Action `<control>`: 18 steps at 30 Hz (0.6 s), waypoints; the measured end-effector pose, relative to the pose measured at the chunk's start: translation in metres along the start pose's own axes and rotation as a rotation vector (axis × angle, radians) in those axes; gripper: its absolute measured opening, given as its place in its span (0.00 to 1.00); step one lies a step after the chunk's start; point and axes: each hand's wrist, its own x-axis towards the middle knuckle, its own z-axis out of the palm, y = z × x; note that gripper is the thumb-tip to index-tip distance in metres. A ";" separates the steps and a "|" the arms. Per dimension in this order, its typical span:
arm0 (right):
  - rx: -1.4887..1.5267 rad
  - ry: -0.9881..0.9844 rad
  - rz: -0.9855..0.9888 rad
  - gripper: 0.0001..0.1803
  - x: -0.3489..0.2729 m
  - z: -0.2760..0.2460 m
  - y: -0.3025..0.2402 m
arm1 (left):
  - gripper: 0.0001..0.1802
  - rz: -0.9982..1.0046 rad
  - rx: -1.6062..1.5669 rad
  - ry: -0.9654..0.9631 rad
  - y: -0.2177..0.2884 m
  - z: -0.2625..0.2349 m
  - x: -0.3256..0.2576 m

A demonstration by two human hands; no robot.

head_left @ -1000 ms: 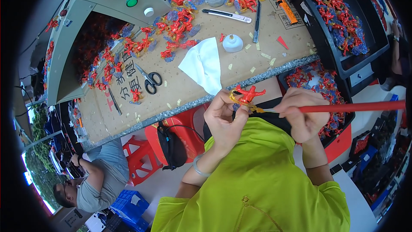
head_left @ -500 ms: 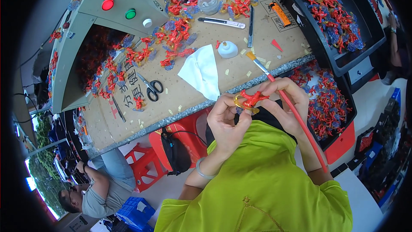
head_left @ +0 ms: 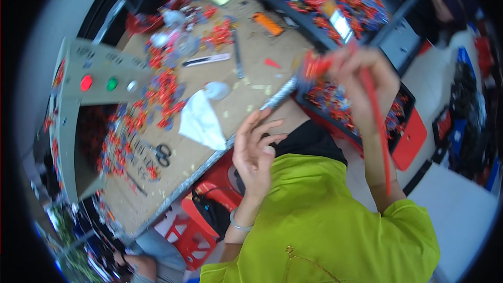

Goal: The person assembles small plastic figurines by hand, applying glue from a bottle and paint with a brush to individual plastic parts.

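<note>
My left hand point(head_left: 254, 152) is in front of the table edge, its fingers apart and nothing in them. My right hand point(head_left: 367, 76) is raised over the lower tray and smeared by motion. It grips a red-handled paintbrush point(head_left: 378, 120), whose metal ferrule and tan bristles point at the upper tray. At its fingertips a small red plastic figure point(head_left: 314, 66) with darker translucent parts shows as a blur. Below that hand, the lower black tray point(head_left: 358, 139) is heaped with similar red and purple figures. The upper black tray point(head_left: 406, 8) holds another heap of them.
On the table point(head_left: 201, 149) are a white cloth point(head_left: 201, 120), a white squeeze bottle point(head_left: 217, 90), scissors point(head_left: 163, 154), a utility knife point(head_left: 207, 60) and an orange tool point(head_left: 268, 23). Figures trail into a grey machine point(head_left: 73, 120). Red stools point(head_left: 191, 243) and a seated person point(head_left: 141, 267) are at lower left.
My right hand has moved up and right over the lower tray with the brush and figure. My left hand has let go of the figure and opened. The view has turned.
</note>
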 end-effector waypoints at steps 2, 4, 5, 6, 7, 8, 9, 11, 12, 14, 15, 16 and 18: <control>-0.187 0.185 -0.043 0.06 0.027 -0.047 -0.007 | 0.26 -0.062 0.016 -0.036 -0.006 0.005 0.002; -0.324 0.366 -0.235 0.07 0.038 -0.094 -0.005 | 0.25 -0.116 -0.007 -0.085 -0.013 0.012 0.004; -0.435 0.512 -0.168 0.06 0.028 -0.112 -0.005 | 0.24 -0.144 0.027 -0.089 -0.016 0.014 0.004; -0.521 0.597 -0.160 0.06 0.018 -0.134 0.002 | 0.23 -0.168 0.065 -0.090 -0.017 0.016 0.005; -0.598 0.673 -0.151 0.07 0.001 -0.156 0.022 | 0.23 -0.176 0.060 -0.099 -0.021 0.015 0.005; -0.736 0.709 -0.072 0.07 -0.020 -0.175 0.037 | 0.23 -0.195 0.092 -0.091 -0.022 0.017 0.006; -0.863 0.739 0.011 0.08 -0.045 -0.191 0.059 | 0.22 -0.210 0.130 -0.074 -0.023 0.018 0.006; -1.063 0.618 0.108 0.07 -0.108 -0.228 0.113 | 0.22 -0.218 0.116 -0.090 -0.027 0.020 0.008; -1.122 0.554 0.155 0.06 -0.134 -0.236 0.132 | 0.22 -0.231 0.146 -0.086 -0.027 0.020 0.008; -1.172 0.461 0.259 0.05 -0.165 -0.240 0.158 | 0.20 -0.207 0.213 -0.074 -0.029 0.022 0.008; -1.166 0.435 0.317 0.06 -0.173 -0.238 0.168 | 0.20 -0.210 0.212 -0.076 -0.031 0.022 0.008; -1.117 0.436 0.305 0.10 -0.176 -0.239 0.179 | 0.19 -0.220 0.229 -0.073 -0.032 0.023 0.008; -1.034 0.420 0.379 0.11 -0.174 -0.233 0.197 | 0.18 -0.229 0.250 -0.066 -0.033 0.025 0.008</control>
